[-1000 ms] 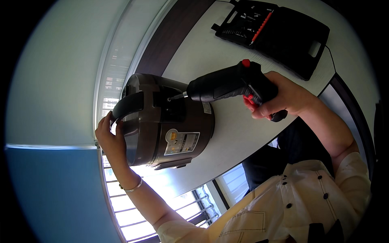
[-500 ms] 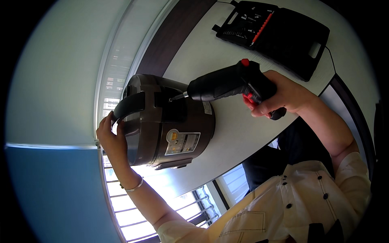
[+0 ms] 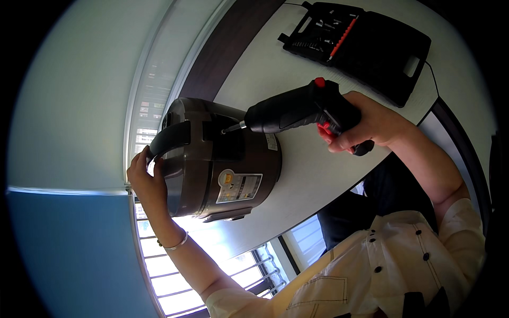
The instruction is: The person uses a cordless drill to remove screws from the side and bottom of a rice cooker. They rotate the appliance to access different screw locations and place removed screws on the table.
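Note:
A brown and black electric pressure cooker (image 3: 183, 183) stands on the table, its curved black lid handle (image 3: 172, 139) toward the left. My left hand (image 3: 146, 172) is wrapped round the end of that handle; its fingertips are partly hidden. In my right hand (image 3: 366, 124) is a black cordless screwdriver (image 3: 286, 108) with red buttons, held by its grip with the fingers round the red trigger. Its silver bit (image 3: 233, 127) points left and meets the cooker's black side panel (image 3: 229, 143) at a small screw-like spot.
An open black tool case (image 3: 384, 50) with bits and a red strip lies at the far right of the pale table (image 3: 305, 159). A thin black cable (image 3: 433, 77) runs beside it. A window with bars (image 3: 175, 289) is at lower left, and a blue wall panel (image 3: 69, 249) is left.

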Motion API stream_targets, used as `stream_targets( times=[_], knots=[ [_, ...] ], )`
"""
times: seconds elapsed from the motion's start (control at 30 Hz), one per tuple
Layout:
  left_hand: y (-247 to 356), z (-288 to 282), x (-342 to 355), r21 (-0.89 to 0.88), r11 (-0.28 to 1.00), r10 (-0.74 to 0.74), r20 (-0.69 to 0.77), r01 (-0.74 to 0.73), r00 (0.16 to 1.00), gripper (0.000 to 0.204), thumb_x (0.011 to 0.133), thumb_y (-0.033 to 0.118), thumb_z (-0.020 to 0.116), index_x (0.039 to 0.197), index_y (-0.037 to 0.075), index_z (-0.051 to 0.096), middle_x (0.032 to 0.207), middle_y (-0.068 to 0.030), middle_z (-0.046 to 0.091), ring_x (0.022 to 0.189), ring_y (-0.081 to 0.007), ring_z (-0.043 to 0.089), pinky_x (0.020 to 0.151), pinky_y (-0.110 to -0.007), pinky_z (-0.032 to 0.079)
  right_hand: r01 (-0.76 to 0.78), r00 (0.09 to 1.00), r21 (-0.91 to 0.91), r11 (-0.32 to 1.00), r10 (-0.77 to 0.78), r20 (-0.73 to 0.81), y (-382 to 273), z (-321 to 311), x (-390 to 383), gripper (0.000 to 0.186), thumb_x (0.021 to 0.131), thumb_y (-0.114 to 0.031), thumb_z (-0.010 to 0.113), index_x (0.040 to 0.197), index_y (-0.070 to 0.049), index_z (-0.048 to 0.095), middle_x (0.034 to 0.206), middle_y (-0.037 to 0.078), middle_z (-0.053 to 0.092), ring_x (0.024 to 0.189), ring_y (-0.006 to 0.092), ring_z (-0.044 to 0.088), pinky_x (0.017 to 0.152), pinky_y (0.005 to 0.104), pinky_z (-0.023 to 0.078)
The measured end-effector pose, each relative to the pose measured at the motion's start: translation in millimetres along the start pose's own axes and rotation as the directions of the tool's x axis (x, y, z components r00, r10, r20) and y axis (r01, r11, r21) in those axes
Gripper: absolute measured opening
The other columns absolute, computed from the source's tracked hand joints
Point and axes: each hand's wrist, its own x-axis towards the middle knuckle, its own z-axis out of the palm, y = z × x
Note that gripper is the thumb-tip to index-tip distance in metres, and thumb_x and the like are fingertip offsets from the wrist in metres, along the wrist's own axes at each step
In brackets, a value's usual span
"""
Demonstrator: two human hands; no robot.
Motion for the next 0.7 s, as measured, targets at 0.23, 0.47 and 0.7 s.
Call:
stream_targets(
  times=[0.23,0.47,0.7],
  knots=[
    [-1.3,0.8,0.7,0.003,1.000,-0.005,0.005,0.005,1.000,0.035,0.080,0.005,0.064,0.114,0.001,0.060,0.109,-0.0128,0.062,0.104,-0.0312,0.053,0.092,-0.040,0.041,-0.001,0.996,-0.039,0.999,0.005,0.087,3.1,-8.4,0.8,0.028,0.060,-0.013,0.076,0.081,-0.002,0.060,0.069,0.004,0.058,0.055,0.0122,0.055,0.050,0.0268,0.045],
    [-2.3,0.7,-0.3,0.009,1.000,-0.007,0.007,0.007,1.000,0.035,0.080,0.005,0.064,0.115,0.002,0.060,0.109,-0.0128,0.062,0.104,-0.0308,0.053,0.092,-0.040,0.041,0.002,0.998,-0.024,1.000,0.000,0.068,2.1,-5.9,0.5,0.026,0.061,-0.012,0.075,0.079,-0.002,0.060,0.069,0.004,0.057,0.054,0.0121,0.054,0.050,0.0263,0.044],
    [2.1,0.0,-0.8,0.023,1.000,-0.014,-0.001,0.014,1.000,0.035,0.080,0.005,0.064,0.115,0.002,0.060,0.109,-0.0127,0.062,0.104,-0.0309,0.053,0.092,-0.040,0.041,0.015,0.996,-0.044,0.999,-0.012,0.083,2.7,-7.3,0.8,0.026,0.061,-0.013,0.076,0.079,-0.003,0.060,0.070,0.003,0.057,0.054,0.0121,0.054,0.050,0.0262,0.044]
  ],
)
